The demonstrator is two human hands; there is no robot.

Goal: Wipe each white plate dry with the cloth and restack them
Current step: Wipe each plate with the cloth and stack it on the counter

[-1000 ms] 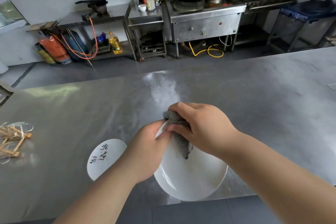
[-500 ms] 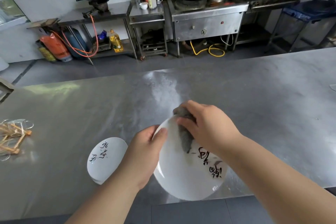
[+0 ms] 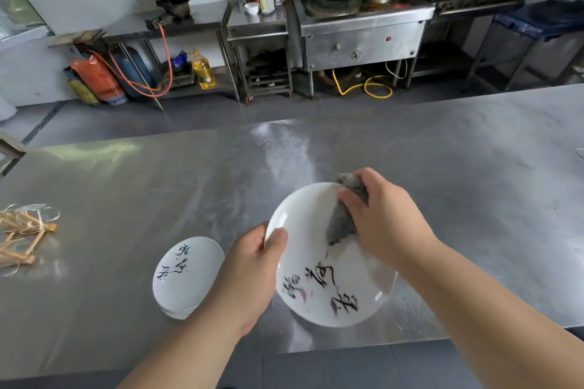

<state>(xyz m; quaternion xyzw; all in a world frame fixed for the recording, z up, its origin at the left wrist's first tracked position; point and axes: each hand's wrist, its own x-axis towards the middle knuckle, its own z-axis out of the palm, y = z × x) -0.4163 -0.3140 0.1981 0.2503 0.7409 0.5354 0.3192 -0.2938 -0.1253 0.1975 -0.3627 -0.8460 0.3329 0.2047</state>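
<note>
A white plate [image 3: 319, 281] with dark brush lettering is held tilted above the steel table's near edge. My left hand [image 3: 249, 275] grips its left rim, thumb on the face. My right hand [image 3: 379, 221] holds a bunched grey cloth [image 3: 343, 218] and presses it against the plate's upper right part. A short stack of white plates [image 3: 185, 275] with the same lettering sits on the table to the left, partly hidden by my left forearm.
The steel table [image 3: 442, 186] stretches wide ahead and to the right. A bundle of wooden sticks in clear wrap [image 3: 22, 237] lies at the far left. Beyond the table are a stove, shelves, gas cylinders and a floor gap.
The plate has turned in my hands, so its lettering now faces me. My right hand slid the cloth from the plate's left rim toward its upper right. My left hand regripped the left rim.
</note>
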